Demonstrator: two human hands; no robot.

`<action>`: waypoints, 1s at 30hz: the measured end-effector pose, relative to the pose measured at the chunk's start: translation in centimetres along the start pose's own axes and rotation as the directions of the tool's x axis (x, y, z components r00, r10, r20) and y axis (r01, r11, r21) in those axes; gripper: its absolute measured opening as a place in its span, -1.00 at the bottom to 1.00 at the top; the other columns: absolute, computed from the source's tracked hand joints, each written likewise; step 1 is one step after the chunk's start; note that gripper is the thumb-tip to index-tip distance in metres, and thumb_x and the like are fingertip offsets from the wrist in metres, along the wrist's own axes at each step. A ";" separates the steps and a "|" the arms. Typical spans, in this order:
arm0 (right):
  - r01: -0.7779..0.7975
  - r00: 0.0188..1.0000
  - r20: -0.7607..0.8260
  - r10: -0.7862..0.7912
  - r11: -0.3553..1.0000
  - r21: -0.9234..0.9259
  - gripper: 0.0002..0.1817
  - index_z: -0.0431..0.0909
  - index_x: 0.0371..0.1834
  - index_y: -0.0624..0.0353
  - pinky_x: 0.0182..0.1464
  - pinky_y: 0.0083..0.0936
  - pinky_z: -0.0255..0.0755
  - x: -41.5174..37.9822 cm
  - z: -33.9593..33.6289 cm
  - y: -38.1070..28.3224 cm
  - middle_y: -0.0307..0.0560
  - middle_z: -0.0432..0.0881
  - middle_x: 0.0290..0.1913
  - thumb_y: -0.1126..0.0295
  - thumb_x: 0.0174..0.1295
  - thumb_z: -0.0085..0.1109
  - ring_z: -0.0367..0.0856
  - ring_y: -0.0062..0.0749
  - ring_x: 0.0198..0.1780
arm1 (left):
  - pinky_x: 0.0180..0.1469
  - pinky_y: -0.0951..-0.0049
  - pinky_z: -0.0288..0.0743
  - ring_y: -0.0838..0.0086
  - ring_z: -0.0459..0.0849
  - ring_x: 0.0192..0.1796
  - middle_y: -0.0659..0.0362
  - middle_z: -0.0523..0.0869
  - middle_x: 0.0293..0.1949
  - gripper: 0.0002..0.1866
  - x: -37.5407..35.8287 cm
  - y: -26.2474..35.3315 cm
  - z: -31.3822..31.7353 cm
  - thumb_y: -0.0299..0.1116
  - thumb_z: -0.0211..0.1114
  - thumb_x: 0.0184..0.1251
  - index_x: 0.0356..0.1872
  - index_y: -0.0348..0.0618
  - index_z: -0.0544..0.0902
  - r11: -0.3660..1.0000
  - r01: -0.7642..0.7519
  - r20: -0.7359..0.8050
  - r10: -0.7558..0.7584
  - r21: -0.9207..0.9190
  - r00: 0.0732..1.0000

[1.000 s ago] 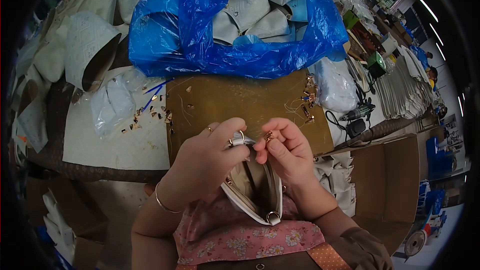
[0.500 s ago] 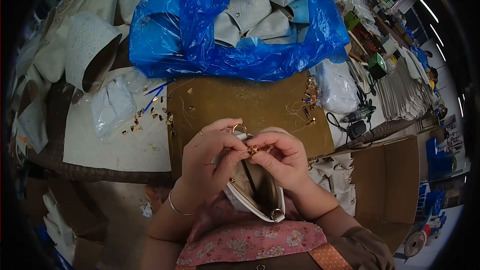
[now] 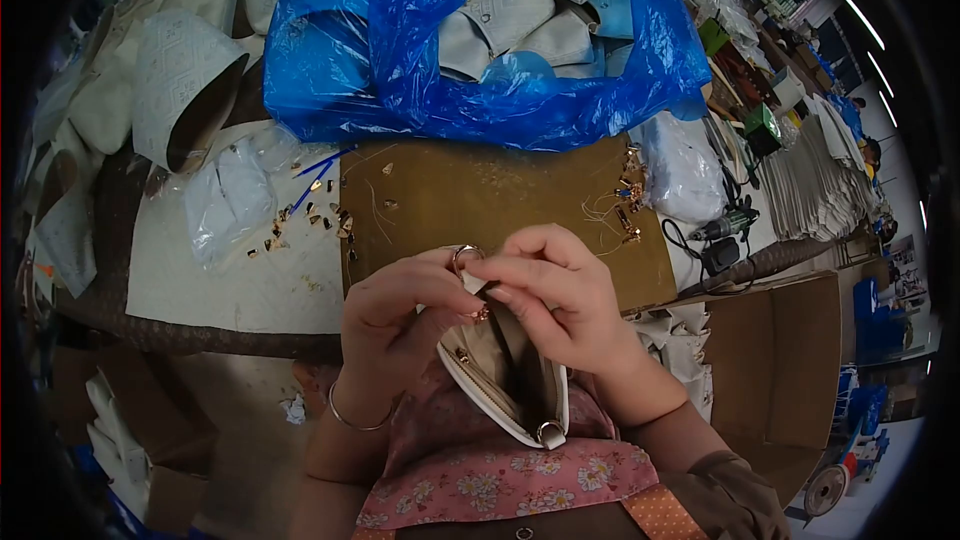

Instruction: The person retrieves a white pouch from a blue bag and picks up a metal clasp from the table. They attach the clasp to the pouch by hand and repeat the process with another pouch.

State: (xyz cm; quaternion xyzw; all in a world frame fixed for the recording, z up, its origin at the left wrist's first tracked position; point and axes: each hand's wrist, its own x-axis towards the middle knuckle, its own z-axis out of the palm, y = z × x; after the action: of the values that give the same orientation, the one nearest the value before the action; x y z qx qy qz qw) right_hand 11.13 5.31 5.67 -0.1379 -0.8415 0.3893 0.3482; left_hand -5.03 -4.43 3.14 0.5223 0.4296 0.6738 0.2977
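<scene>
A small white bag (image 3: 490, 405) with a beige lining lies open against the floral apron, a gold ring at each end. My left hand (image 3: 400, 315) is closed on a small gold metal piece (image 3: 481, 314), pinched between thumb and finger beside the bag's mouth. My right hand (image 3: 560, 300) pinches the white tab (image 3: 471, 282) at the bag's upper end, just below the upper ring (image 3: 467, 256). The fingers of both hands nearly meet there and cover part of the tab.
A blue plastic sack (image 3: 340, 105) of pale bags stands behind the brown board (image 3: 500, 190). Small gold fittings (image 3: 345, 225) lie at left, more at right. A drill (image 3: 725, 225), a clear plastic packet (image 3: 683, 175) and a cardboard box (image 3: 775, 360) are on the right.
The gold piece, held between both hands before, is now in my left hand alone, slightly lower. My right hand has shifted onto the bag's tab.
</scene>
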 end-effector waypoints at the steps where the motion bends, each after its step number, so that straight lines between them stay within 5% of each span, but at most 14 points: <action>1: 0.054 0.999 -0.004 -0.054 0.997 -0.060 -0.71 0.68 -0.13 0.10 -0.28 -0.55 0.48 0.0 0.4 0.3 -0.11 0.55 -0.22 0.61 0.06 0.23 0.59 -0.36 -0.31 | 0.15 0.26 0.47 0.25 0.67 -0.02 0.18 0.68 -0.36 -0.96 -0.2 -0.4 -0.3 -0.57 0.36 0.13 -0.40 -0.22 0.68 0.999 -0.034 0.000 0.034 -0.036 0.999; 11: 0.156 0.987 -0.039 -0.156 0.988 0.011 -0.84 0.61 -0.29 0.17 -0.26 -0.55 0.44 0.8 2.0 0.4 -0.10 0.51 -0.24 0.63 0.09 0.17 0.54 -0.37 -0.31 | 0.11 0.35 0.45 0.31 0.61 0.04 0.17 0.59 -0.23 -0.91 -1.7 -1.3 -1.0 -0.48 0.33 0.24 -0.36 -0.30 0.62 0.927 0.026 -0.107 -0.071 -0.374 0.992; 14: -0.012 0.998 -0.055 0.022 0.984 0.179 -0.88 0.55 -0.31 0.20 -0.30 -0.55 0.42 0.4 1.9 0.3 -0.10 0.52 -0.26 0.63 0.11 0.17 0.52 -0.37 -0.34 | 0.12 0.38 0.44 0.34 0.61 0.04 0.16 0.59 -0.23 -0.92 -1.6 -1.1 -1.1 -0.50 0.30 0.26 -0.32 -0.31 0.61 0.957 0.064 -0.090 -0.093 -0.283 0.992; 26: -0.014 1.000 0.021 0.010 0.985 0.173 -0.81 0.52 -0.28 0.18 -0.36 -0.51 0.41 0.2 2.1 0.0 -0.11 0.53 -0.34 0.66 0.03 0.19 0.52 -0.31 -0.36 | 0.09 0.44 0.45 0.41 0.62 0.01 0.10 0.63 -0.15 -0.94 -1.2 -0.1 -1.3 -0.55 0.26 0.27 -0.28 -0.32 0.62 0.962 0.129 -0.055 -0.146 -0.242 0.988; 29: 0.126 0.992 -0.019 -0.125 0.981 0.148 -0.80 0.53 -0.33 0.18 -0.40 -0.61 0.29 0.3 2.2 0.3 -0.17 0.53 -0.33 0.69 0.00 0.19 0.39 -0.54 -0.44 | 0.08 0.46 0.45 0.41 0.62 0.01 0.08 0.63 -0.16 -0.95 -1.3 -0.2 -1.2 -0.57 0.25 0.26 -0.28 -0.31 0.62 0.972 0.104 -0.061 -0.120 -0.210 0.991; 30: 0.116 0.993 0.001 -0.117 0.982 0.151 -0.80 0.53 -0.33 0.19 -0.31 -0.52 0.37 0.3 2.1 0.2 -0.11 0.54 -0.32 0.69 -0.01 0.19 0.48 -0.36 -0.36 | 0.08 0.46 0.45 0.41 0.62 0.01 0.08 0.63 -0.16 -0.95 -1.3 0.0 -1.1 -0.57 0.25 0.26 -0.28 -0.31 0.62 0.972 0.108 -0.058 -0.123 -0.209 0.991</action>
State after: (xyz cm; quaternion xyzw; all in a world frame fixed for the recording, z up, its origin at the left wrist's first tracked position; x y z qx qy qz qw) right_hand 9.43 4.44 4.70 -0.0597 -0.8181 0.4316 0.3755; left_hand -5.73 -5.84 2.42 0.4387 0.3975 0.7142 0.3734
